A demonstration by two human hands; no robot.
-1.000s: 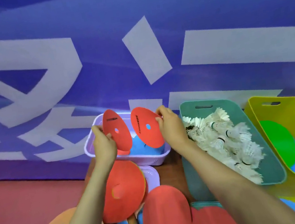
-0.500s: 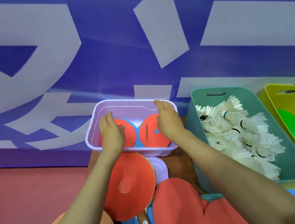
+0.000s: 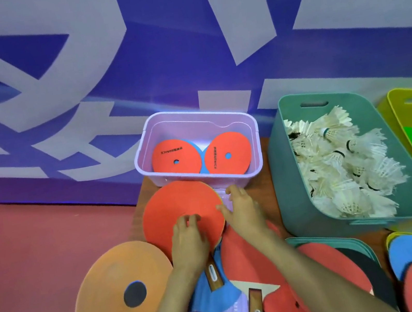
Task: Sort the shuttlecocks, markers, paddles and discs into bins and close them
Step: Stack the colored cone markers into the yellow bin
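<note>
Both bare forearms reach in from the near edge, angled toward each other. The left hand (image 3: 188, 237) lies palm down, fingers loosely bent, tips pressing flat. The right hand (image 3: 244, 210) sits just right of it and a touch farther, palm down, fingers spread and relaxed.

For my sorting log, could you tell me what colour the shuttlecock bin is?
The bin is teal; head view shows it.
</note>
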